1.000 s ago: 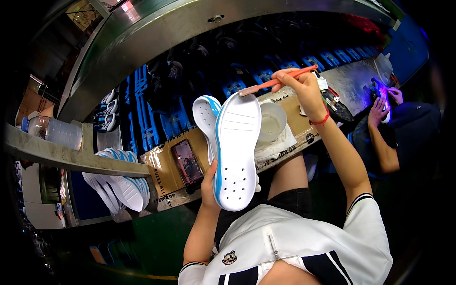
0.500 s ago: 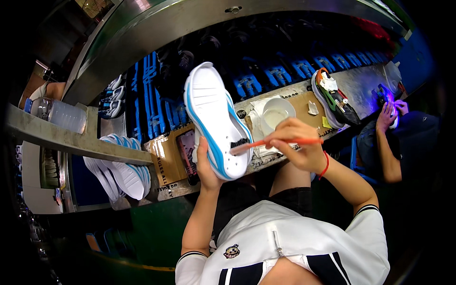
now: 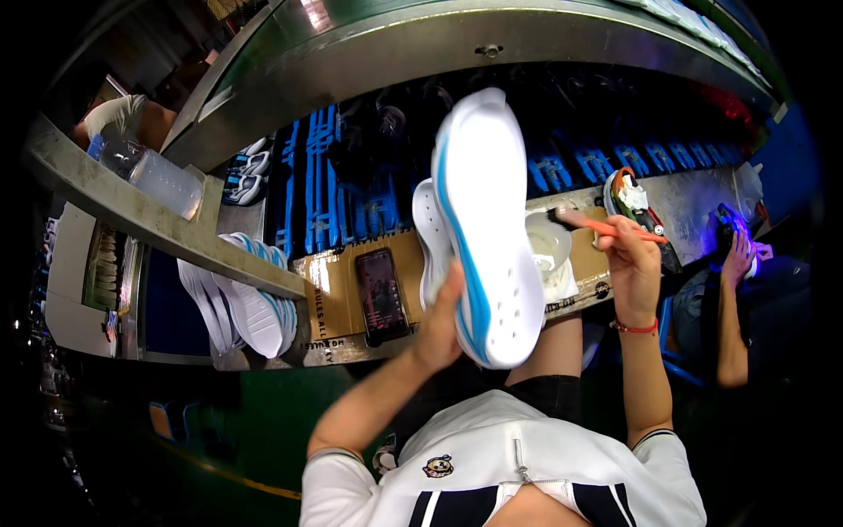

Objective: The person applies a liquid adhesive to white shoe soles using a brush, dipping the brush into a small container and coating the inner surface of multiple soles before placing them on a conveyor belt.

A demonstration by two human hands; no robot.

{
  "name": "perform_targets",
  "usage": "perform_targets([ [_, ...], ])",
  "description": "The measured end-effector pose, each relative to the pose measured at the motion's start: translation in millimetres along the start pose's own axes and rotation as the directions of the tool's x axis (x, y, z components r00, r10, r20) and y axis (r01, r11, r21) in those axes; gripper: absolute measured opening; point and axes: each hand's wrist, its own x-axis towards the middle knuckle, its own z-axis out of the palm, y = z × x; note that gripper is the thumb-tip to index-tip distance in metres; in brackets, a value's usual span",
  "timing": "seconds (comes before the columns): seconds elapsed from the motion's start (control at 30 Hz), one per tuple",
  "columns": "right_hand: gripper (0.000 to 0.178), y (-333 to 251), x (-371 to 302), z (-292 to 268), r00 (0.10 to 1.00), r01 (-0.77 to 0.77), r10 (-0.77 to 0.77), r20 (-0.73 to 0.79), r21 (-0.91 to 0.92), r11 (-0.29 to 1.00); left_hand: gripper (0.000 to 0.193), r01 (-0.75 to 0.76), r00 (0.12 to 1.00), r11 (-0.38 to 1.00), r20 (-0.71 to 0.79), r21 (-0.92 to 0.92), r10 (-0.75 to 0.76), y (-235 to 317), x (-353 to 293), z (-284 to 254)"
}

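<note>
My left hand (image 3: 439,329) is closed around the lower left edge of a white shoe sole (image 3: 492,220) with a blue side band, held tilted up over the bench edge. Behind it shows part of a second white sole (image 3: 428,230) with small holes; whether my left hand also holds it I cannot tell. In my right hand (image 3: 636,268) is a brush (image 3: 615,230) with an orange handle, its dark bristles pointing left at the rim of a white bowl (image 3: 551,250). The bowl stands on cardboard beside white tissue (image 3: 562,283).
A smartphone (image 3: 382,294) lies on the cardboard. More white soles (image 3: 250,312) stand at left under a metal beam (image 3: 114,189) bearing a clear plastic jug (image 3: 167,184). A multicoloured shoe (image 3: 630,198) sits at right. Beyond it a co-worker's hand (image 3: 738,259) works under violet light.
The brush has left the sole and moved right and up to the bowl. The sole has turned more upright, and a second sole now shows behind it. The view has shifted.
</note>
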Motion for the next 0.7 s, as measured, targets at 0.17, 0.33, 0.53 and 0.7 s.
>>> perform_targets([
  [0.17, 0.024, -4, -7, -3, 0.999, -0.025, 0.022, 0.046, 0.057, 0.998, 0.036, -0.227, 0.779, 0.968, 0.577, -0.103, 0.244, 201, 209, -42],
  [0.33, 0.021, 11, -29, -13, 0.994, -0.106, 0.108, 0.032, -0.057, 0.993, 0.031, -0.61, 0.79, 0.73, 0.167, 0.309, 0.59, 229, 254, -7],
  [0.53, 0.022, 28, -40, -45, 0.969, -0.224, 0.221, -0.108, -0.009, 0.975, 0.052, -0.435, 0.9, -0.096, 0.433, 0.895, -0.041, 94, 117, -44],
  [0.7, 0.023, 35, -43, -36, 0.966, -0.257, 0.254, -0.042, -0.075, 0.964, 0.049, -0.397, 0.914, -0.17, 0.37, 0.902, -0.169, 70, 120, -110],
])
